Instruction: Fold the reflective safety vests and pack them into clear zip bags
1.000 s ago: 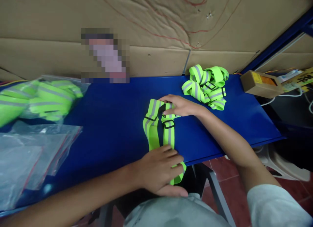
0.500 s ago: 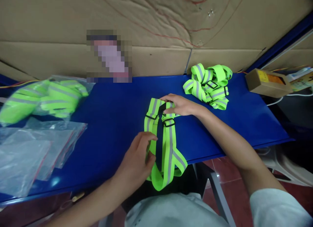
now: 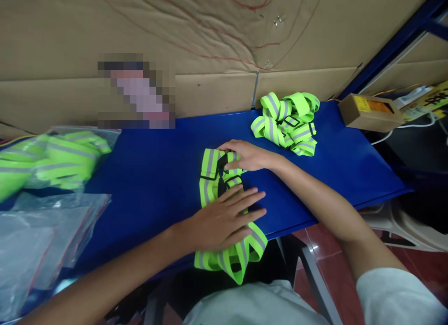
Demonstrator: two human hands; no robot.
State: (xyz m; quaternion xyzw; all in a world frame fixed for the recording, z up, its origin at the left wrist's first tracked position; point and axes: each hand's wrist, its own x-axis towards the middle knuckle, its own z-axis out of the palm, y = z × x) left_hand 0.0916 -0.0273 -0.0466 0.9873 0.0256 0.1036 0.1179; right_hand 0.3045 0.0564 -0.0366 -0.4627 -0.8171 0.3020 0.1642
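Observation:
A neon-green reflective harness with grey stripes and black buckles lies in front of me, its lower loops hanging over the table's near edge. My left hand lies flat across its middle, fingers spread, covering part of the straps. At the far end, my right hand is closed around the straps beside a black buckle, the thumb on top and the other fingertips partly hidden. Another tangle of the same green straps rests farther back, beyond my right forearm.
Bagged green straps lie at the left on the blue table. Clear zip bags are stacked nearer me. A small cardboard box sits at the far right corner. Cardboard panels rise behind the table.
My left hand has moved right and turned palm-down, spreading over the harness straps. The lower loops have shifted and bunched. My right hand keeps its hold. The camera view has shifted slightly right.

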